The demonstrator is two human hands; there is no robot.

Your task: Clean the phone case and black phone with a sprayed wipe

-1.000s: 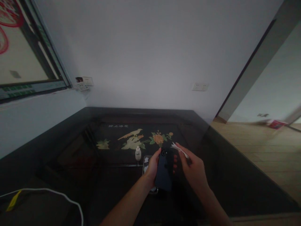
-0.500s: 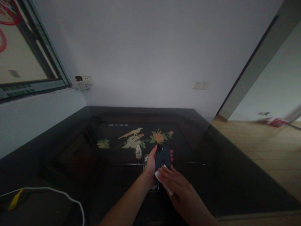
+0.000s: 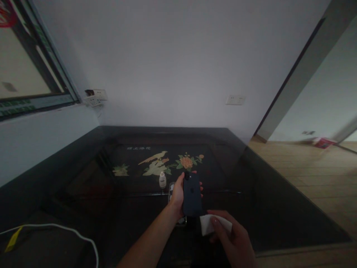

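Observation:
My left hand (image 3: 178, 193) is wrapped round a dark blue smartphone (image 3: 192, 195), its back and camera corner facing up. Fingertips show along the phone's right edge. To the lower right, my right hand (image 3: 230, 232) pinches a folded white tissue (image 3: 206, 224) between thumb and fingers, just off the phone's bottom end. Partly hidden beneath my left hand and the phone lies a clear phone case (image 3: 182, 222) on the table. A small clear bottle with a white cap (image 3: 162, 181) stands upright left of my left hand.
The glossy black table (image 3: 134, 219) has a bird-and-flower picture (image 3: 156, 163) on its top. At the lower left runs a white cable (image 3: 69, 229) with a yellow tag (image 3: 13, 239). A wall socket (image 3: 235, 99) sits beyond the table; wooden floor (image 3: 301, 178) lies to the right.
My right hand has lifted the tissue off the phone's back and moved down and to the right. The phone's whole back now shows. My left hand keeps hold of it.

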